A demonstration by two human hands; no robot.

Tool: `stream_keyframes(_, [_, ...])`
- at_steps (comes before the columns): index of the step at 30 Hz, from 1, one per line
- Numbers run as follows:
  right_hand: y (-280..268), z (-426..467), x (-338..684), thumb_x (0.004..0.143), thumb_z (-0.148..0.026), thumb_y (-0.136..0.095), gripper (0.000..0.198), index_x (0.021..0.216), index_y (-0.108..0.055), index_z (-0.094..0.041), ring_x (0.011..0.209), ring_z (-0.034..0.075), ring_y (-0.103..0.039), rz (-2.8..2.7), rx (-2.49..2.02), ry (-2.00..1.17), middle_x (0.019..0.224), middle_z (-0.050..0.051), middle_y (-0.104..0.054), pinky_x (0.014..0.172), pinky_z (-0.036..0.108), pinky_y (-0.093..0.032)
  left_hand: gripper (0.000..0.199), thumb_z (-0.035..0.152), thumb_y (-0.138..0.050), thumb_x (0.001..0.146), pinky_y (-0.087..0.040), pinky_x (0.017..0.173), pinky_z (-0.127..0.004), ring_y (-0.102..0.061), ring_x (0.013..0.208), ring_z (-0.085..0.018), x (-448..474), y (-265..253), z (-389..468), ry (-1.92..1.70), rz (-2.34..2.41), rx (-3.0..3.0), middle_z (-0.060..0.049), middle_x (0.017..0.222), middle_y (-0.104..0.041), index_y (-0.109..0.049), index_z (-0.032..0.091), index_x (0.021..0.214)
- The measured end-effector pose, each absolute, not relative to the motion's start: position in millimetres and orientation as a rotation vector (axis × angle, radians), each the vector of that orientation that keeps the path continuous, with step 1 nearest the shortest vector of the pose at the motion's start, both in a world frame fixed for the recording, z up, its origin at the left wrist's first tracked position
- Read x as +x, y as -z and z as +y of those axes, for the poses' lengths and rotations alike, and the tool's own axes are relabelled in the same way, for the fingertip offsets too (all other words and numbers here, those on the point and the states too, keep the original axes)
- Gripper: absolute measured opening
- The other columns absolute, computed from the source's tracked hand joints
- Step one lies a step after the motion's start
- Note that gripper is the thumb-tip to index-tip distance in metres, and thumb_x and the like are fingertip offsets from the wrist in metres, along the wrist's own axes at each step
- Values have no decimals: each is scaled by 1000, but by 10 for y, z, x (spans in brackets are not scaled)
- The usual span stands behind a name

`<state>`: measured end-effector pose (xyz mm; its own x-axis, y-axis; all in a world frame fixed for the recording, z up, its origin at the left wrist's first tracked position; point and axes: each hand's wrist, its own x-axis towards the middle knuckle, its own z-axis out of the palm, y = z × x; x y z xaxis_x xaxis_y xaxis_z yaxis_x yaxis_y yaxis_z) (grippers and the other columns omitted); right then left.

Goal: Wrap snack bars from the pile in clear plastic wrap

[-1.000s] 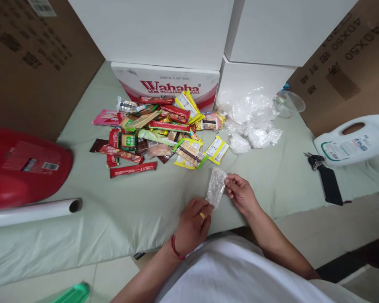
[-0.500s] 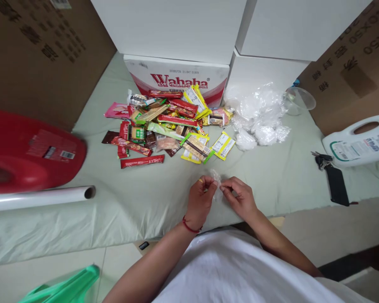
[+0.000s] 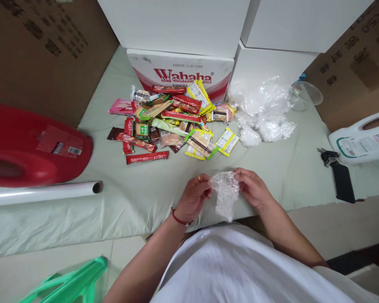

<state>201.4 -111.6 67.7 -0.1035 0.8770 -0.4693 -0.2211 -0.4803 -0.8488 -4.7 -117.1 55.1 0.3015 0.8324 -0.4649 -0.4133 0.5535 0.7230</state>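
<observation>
Between my two hands hangs a crumpled sheet of clear plastic film (image 3: 225, 195), partly spread out over the front of the table. My left hand (image 3: 196, 194) pinches its left upper edge, and my right hand (image 3: 252, 187) pinches the right upper edge. Beyond them lies a heap of wrapped snacks (image 3: 181, 118), with red, yellow, green and brown wrappers. A yellow packet (image 3: 227, 142) and a red snack bar (image 3: 147, 158) lie at its near side. Right of the heap is a pile of crumpled clear plastic (image 3: 262, 111).
A red jug (image 3: 34, 147) and a white roll (image 3: 44, 192) lie at the left. At the right are a white jug (image 3: 363, 139), keys (image 3: 329, 156) and a black phone-like object (image 3: 342, 181). White boxes (image 3: 183, 29) stand behind. A green stool (image 3: 72, 282) is on the floor.
My hands have moved apart, drawing the bunched plastic film out into a wider, hanging sheet. The whole view has shifted slightly.
</observation>
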Motion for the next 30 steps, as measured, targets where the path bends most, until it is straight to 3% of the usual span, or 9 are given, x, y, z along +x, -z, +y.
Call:
stream_keyframes(5, [-689, -1056, 2008, 65, -39, -80, 26, 62, -63, -20, 55, 11, -40, -699, -1331, -1697, 58, -4, -49, 55, 26, -29, 40, 47, -85, 67, -37, 51, -20, -52, 56, -9, -210, -561, -1113, -874, 868, 428, 3, 66, -59, -59, 19, 76])
stream_keyframes(8, [-661, -1102, 1935, 72, -41, -79, 26, 66, -64, -21, 59, 12, -42, -801, -1367, -1478, 61, -4, -51, 59, 26, -33, 53, 70, -75, 74, -45, 55, -22, -60, 71, -13, -176, -508, -1179, -915, 1066, 450, -1, 83, -64, -56, 21, 84])
stream_keyframes(10, [-652, -1153, 1896, 79, -41, -77, 24, 70, -66, -21, 63, 12, -44, -918, -1411, -1302, 63, -4, -53, 62, 26, -35, 56, 75, -70, 76, -46, 57, -24, -60, 76, -16, -119, -472, -1267, -927, 1275, 578, -2, 86, -62, -55, 22, 87])
stream_keyframes(15, [-665, -1227, 1867, 87, -44, -75, 27, 74, -69, -22, 63, 13, -46, -1007, -1418, -1250, 63, -4, -53, 62, 26, -38, 46, 58, -80, 70, -47, 67, -30, -58, 78, -18, 39, -431, -1443, -896, 1561, 1054, 0, 85, -59, -57, 22, 88])
stream_keyframes(19, [-654, -1148, 1924, 80, -52, -83, 36, 72, -65, -22, 58, 12, -44, -780, -1336, -1422, 62, -4, -52, 56, 25, -39, 30, 52, -65, 82, -44, 69, -30, -54, 70, -16, 97, -418, -1424, -804, 1350, 1066, 2, 75, -59, -61, 22, 80])
stream_keyframes(23, [-638, -1176, 1947, 79, -71, -79, 52, 93, -69, -23, 77, 16, -57, -730, -1314, -1419, 89, 3, -65, 68, 28, -53, 32, 50, -58, 89, -37, 63, -29, -45, 63, -15, 133, -431, -1381, -867, 1335, 1042, 4, 64, -51, -59, 23, 73])
stream_keyframes(26, [-606, -1346, 1859, 78, -73, -79, 58, 108, -68, -24, 91, 20, -60, -944, -1417, -1399, 102, 6, -67, 75, 30, -55, 32, 47, -60, 91, -33, 61, -28, -42, 60, -15, 162, -439, -1365, -890, 1426, 1098, 4, 60, -50, -60, 23, 70])
stream_keyframes(30, [-538, -1502, 1786, 83, -61, -79, 41, 87, -64, -23, 71, 15, -50, -1157, -1541, -1348, 79, 0, -59, 60, 26, -41, 30, 43, -64, 90, -33, 61, -28, -44, 60, -15, 140, -388, -1316, -940, 1457, 1130, 3, 59, -53, -63, 24, 68])
